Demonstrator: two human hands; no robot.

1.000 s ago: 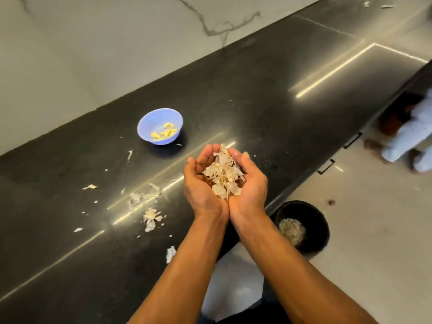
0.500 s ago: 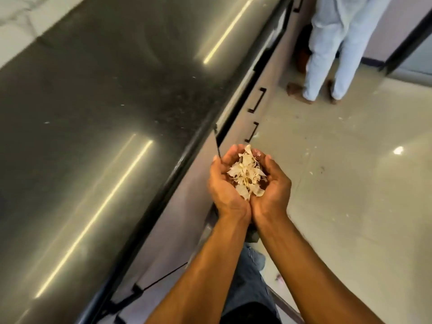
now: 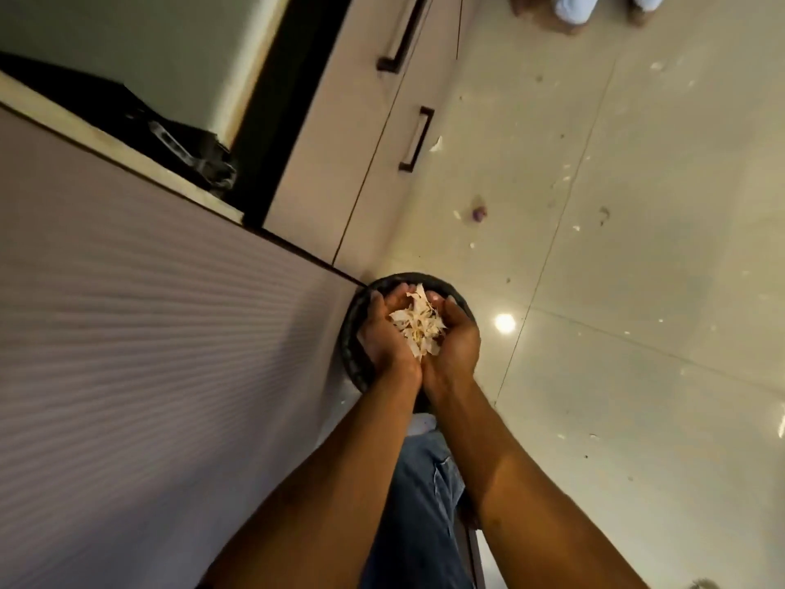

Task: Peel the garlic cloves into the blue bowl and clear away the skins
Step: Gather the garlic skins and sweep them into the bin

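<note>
My left hand (image 3: 384,333) and my right hand (image 3: 456,340) are cupped together, side by side, and hold a heap of pale garlic skins (image 3: 418,327) between the palms. Both hands hang right over a round black bin (image 3: 354,333) that stands on the floor against the cabinet. Most of the bin's inside is hidden by my hands. The blue bowl and the counter top are out of view.
An open cabinet door (image 3: 148,354) with a ribbed face fills the left. Drawer fronts with dark handles (image 3: 416,140) run along the top. Skin scraps (image 3: 573,227) dot the glossy floor tiles. Another person's feet (image 3: 573,10) stand at the top edge. My jeans (image 3: 420,503) show below.
I turned from the counter and bent down. My cupped hands carried the skins off the counter edge, down past the drawers, to just above the black bin.
</note>
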